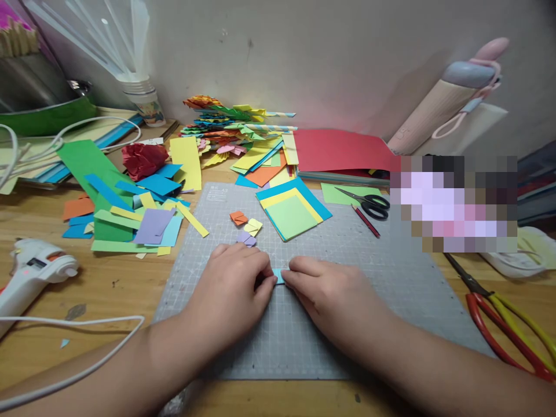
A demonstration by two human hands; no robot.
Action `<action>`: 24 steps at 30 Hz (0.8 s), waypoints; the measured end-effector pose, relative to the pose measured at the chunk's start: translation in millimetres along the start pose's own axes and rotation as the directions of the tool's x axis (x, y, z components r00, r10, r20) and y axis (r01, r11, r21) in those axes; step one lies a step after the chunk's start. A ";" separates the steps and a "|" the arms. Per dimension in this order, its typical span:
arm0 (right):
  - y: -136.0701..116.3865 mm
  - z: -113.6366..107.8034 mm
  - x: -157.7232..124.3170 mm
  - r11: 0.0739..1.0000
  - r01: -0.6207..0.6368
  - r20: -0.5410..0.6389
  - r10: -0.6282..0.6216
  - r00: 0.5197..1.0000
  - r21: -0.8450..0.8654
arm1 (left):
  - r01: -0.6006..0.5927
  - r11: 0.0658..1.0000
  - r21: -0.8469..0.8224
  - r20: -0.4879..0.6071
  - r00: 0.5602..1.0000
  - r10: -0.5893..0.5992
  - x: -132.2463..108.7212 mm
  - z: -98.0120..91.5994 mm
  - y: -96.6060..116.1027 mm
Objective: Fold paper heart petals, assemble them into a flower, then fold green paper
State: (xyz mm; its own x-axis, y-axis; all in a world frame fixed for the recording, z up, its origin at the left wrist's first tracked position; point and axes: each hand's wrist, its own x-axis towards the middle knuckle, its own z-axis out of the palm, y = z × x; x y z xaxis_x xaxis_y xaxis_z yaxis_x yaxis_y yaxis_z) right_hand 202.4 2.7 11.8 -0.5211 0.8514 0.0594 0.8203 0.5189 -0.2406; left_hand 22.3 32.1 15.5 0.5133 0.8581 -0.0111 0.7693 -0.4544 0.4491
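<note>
Between my two hands, low over the grey cutting mat (243,347), is a small piece of light blue paper (278,276), mostly covered by fingers. My left hand (237,284) pinches its left end with thumb and index finger. At its right end, my right hand (328,289) presses with closed fingers. Just beyond my left hand lie small folded papers: an orange one (238,218), a pale yellow one (253,226) and a purple one (247,238), partly hidden by the hand. Farther back rests a stack of square blue, yellow and green paper (295,214).
Paper scraps (152,226) are heaped at the left, near a glue gun (39,266) with a white cable. Black scissors (369,202) and a red pencil (365,222) lie back right. Large red-and-yellow-handled scissors (499,313) lie at the right. Red paper (343,150) is behind.
</note>
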 end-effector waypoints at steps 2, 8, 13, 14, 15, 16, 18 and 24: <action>-0.5 -0.4 0.1 1.000 0.002 0.002 -0.002 1.000 -0.010 | -0.009 1.000 0.000 -0.008 1.000 0.009 -0.6 0.4 -0.2; -0.7 -0.7 1.6 1.000 -0.002 -0.009 0.002 1.000 -0.014 | -0.118 0.989 0.095 0.020 0.993 0.116 -1.6 -1.7 0.6; -4.9 -4.4 -1.0 0.999 -0.012 -0.064 0.014 0.998 0.036 | -0.143 0.976 0.166 0.089 0.987 0.130 0.7 -3.9 -2.8; -6.5 -6.1 -2.2 0.999 -0.001 -0.083 0.004 0.997 0.044 | -0.138 0.975 0.172 0.090 0.988 0.124 1.1 -3.7 -3.8; -8.2 -7.8 -3.5 0.999 0.019 -0.099 -0.014 0.995 0.051 | -0.134 0.976 0.174 0.088 0.989 0.120 1.3 -3.4 -4.8; -9.8 -9.4 -4.8 0.997 0.044 -0.106 -0.038 0.994 0.056 | -0.132 0.976 0.173 0.086 0.989 0.119 1.3 -3.0 -5.7; -12.3 -11.4 -7.0 0.994 0.091 -0.093 -0.084 0.992 0.067 | -0.133 0.977 0.167 0.080 0.989 0.121 1.3 -2.2 -6.7; -13.6 -4.4 -7.8 0.994 0.096 -0.006 -0.096 0.995 0.054 | -0.143 0.974 0.174 0.082 0.988 0.131 2.3 -2.6 -6.4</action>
State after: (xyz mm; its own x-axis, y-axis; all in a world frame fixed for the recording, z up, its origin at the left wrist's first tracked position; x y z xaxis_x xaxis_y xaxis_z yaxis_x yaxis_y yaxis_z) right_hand 196.4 -10.6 18.9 -0.5959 0.7983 0.0879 0.7525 0.5932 -0.2859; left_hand 17.6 37.7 14.8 0.6387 0.7690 -0.0254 0.7423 -0.6072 0.2835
